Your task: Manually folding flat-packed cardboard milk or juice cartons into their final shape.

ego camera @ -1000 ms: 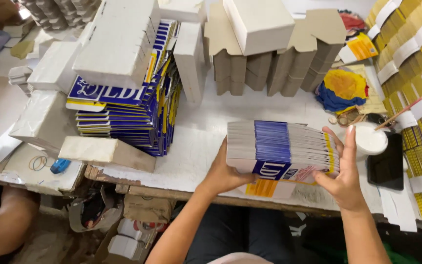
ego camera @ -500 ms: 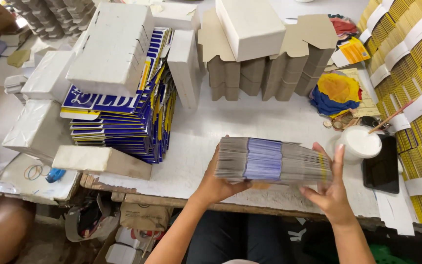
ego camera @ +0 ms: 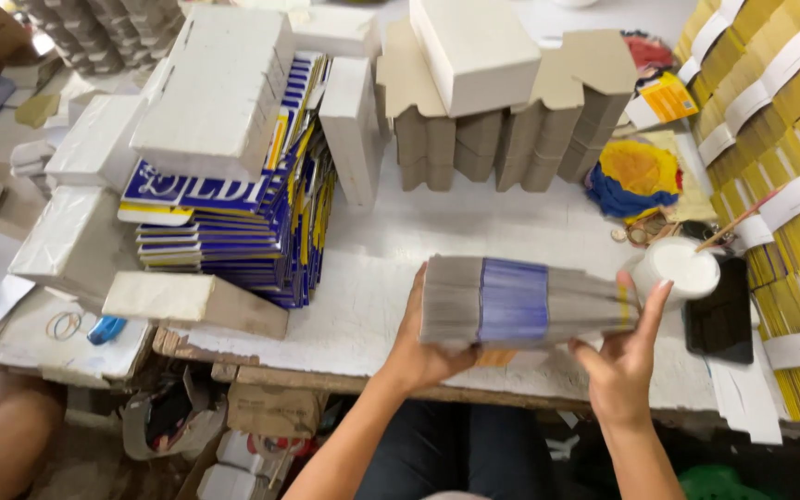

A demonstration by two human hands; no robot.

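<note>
Both hands hold one thick bundle of flat printed cartons (ego camera: 520, 301), seen edge-on, grey with a blue band across its middle. My left hand (ego camera: 418, 347) grips the bundle's left end from below. My right hand (ego camera: 624, 356) clasps the right end, fingers up along its side. The bundle hovers just above the white table (ego camera: 381, 268) near its front edge.
A tall heap of blue and yellow flat cartons (ego camera: 233, 222) lies at left under white wrapped blocks (ego camera: 215, 88). Brown folded boxes (ego camera: 502, 111) stand behind. Banded yellow bundles (ego camera: 780, 139) fill the right side. A white cup (ego camera: 678, 270) and a black phone (ego camera: 722, 315) sit by my right hand.
The bundle has turned from face-up to edge-on in my hands and dropped slightly toward the table. Both hands stayed at its ends.
</note>
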